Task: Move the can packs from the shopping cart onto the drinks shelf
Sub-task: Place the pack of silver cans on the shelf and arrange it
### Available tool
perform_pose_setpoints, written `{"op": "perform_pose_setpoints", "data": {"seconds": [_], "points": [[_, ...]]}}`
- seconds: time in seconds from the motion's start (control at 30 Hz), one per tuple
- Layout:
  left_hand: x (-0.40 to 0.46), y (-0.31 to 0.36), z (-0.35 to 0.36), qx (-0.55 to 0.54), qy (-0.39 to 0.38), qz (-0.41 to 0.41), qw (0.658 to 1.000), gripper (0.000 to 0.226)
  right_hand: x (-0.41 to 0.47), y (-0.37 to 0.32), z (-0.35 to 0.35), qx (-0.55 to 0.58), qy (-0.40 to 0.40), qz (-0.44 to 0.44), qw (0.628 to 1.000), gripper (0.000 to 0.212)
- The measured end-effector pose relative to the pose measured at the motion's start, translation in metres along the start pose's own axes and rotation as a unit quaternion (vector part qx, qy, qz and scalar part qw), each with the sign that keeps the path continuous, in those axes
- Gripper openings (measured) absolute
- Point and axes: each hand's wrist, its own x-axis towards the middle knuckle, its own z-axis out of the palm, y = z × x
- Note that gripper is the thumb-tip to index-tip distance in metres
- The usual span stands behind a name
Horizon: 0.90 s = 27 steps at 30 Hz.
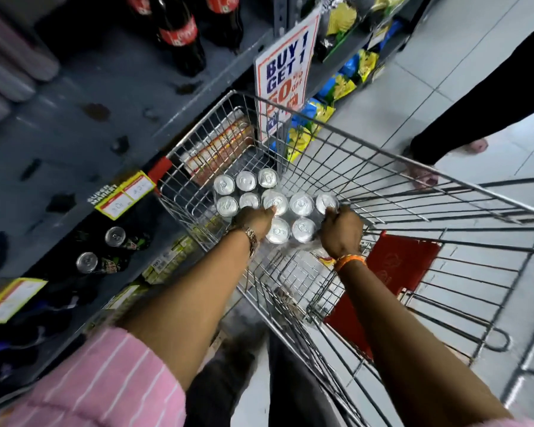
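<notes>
We look down from head height into a wire shopping cart (pixel 383 167) parked beside a dark drinks shelf (pixel 84 127). Both of our bare arms reach down into the cart. Our left hand (pixel 255 221) and right hand (pixel 341 229) grip opposite sides of a shrink-wrapped can pack (pixel 293 218), fingers curled closed over its edges; its silver lids face up. A second can pack (pixel 245 191) sits just beyond it, touching it, deeper in the cart. Both packs are inside the cart, not on the shelf. A watch (pixel 250 237) circles the left wrist and an orange band (pixel 349 261) the right. The left sleeve is pink with white stripes. On the shelf stand dark cola bottles (pixel 179 35), and loose cans (pixel 101 249) sit on a lower level. A "BUY 1 GET 1" sign (pixel 285 75) hangs behind the cart.
</notes>
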Motion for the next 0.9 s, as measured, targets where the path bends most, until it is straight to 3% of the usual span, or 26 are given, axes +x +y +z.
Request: {"op": "perform_pose_setpoints", "data": {"seconds": [0.2, 0.27, 0.43, 0.6, 0.77, 0.9], "points": [[-0.053, -0.004, -0.061, -0.105, 0.090, 0.062, 0.988, 0.054, -0.032, -0.089, -0.045, 0.007, 0.066, -0.086, 0.994, 0.029], [-0.075, -0.005, -0.086, -0.130, 0.133, 0.080, 0.979, 0.062, -0.041, -0.120, -0.059, 0.009, 0.094, -0.113, 0.989, 0.031], [-0.128, -0.004, -0.159, -0.103, 0.246, 0.079, 0.961, 0.068, -0.068, -0.202, -0.086, 0.020, 0.110, -0.208, 0.972, 0.030], [-0.152, -0.013, -0.224, -0.168, 0.281, 0.045, 0.944, 0.076, -0.085, -0.276, -0.086, 0.022, 0.071, -0.287, 0.955, 0.028], [-0.152, -0.036, -0.277, -0.188, 0.328, 0.026, 0.925, 0.060, -0.101, -0.335, -0.061, 0.006, 0.000, -0.352, 0.936, 0.025], [-0.134, -0.057, -0.309, -0.249, 0.344, 0.024, 0.905, 0.066, -0.108, -0.373, -0.029, 0.047, -0.061, -0.378, 0.923, 0.017]]}}
